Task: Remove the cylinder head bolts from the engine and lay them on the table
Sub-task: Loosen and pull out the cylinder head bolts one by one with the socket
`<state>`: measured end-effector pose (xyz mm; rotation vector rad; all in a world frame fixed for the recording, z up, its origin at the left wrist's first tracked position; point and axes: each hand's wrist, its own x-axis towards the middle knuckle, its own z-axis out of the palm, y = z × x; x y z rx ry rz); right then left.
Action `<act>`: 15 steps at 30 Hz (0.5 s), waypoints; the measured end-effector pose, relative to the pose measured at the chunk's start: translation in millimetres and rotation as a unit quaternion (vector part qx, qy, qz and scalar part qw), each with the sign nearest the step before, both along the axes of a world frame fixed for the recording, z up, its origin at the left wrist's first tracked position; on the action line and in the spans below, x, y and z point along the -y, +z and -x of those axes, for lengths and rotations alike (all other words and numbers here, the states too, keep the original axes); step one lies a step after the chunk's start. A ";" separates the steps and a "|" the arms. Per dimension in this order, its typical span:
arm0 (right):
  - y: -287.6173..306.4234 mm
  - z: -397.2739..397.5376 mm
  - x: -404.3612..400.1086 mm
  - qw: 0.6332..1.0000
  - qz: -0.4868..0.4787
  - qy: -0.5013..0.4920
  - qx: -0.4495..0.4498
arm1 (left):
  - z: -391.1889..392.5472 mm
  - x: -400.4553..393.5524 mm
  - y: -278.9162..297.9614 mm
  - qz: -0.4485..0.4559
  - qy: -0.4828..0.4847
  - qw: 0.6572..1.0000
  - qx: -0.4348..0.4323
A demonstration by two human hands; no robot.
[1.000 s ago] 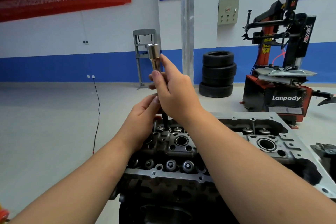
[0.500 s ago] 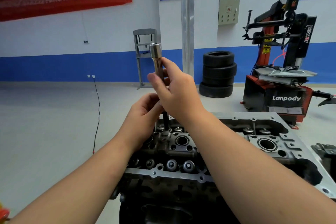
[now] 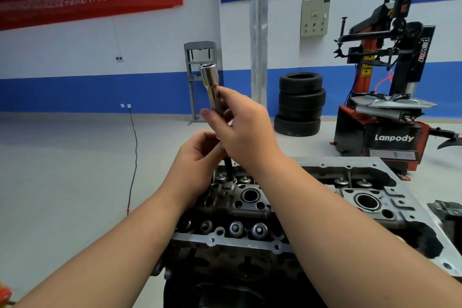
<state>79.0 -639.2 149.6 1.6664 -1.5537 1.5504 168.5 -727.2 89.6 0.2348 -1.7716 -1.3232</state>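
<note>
A dark engine stands in front of me with its cylinder head point(image 3: 250, 207) open on top. My right hand point(image 3: 246, 132) pinches a long chrome socket tool point(image 3: 210, 80) that stands upright, slightly tilted left, above the head's far left end. A dark bolt shaft point(image 3: 228, 167) runs from under the hands down into the head. My left hand point(image 3: 197, 165) curls round the shaft just below the right hand; the joint between tool and shaft is hidden by the fingers.
A grey gasket flange point(image 3: 225, 240) rims the head. Behind stand a stack of tyres point(image 3: 300, 105), a red-and-black tyre changer point(image 3: 390, 117) and a grey press frame point(image 3: 200, 57). A black cable point(image 3: 133, 157) crosses the floor at the left.
My right hand's fingers have shifted on the chrome tool, thumb now lower on it. The tool and the left hand stay almost where they were.
</note>
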 end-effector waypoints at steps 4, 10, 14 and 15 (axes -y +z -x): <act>2.4 2.2 1.5 0.999 -0.020 0.019 0.035 | 0.4 -1.3 -0.8 0.005 -0.004 1.000 0.025; -0.6 -3.1 0.7 0.998 -0.042 0.025 0.036 | -0.8 -2.1 2.4 0.009 -0.018 1.000 0.006; -0.6 -0.9 1.4 1.000 0.010 -0.011 0.004 | 0.8 -0.9 1.6 -0.005 0.008 1.000 0.001; -0.1 -0.3 1.7 1.000 0.003 -0.002 0.015 | 0.9 -1.1 1.5 -0.005 0.008 1.000 0.006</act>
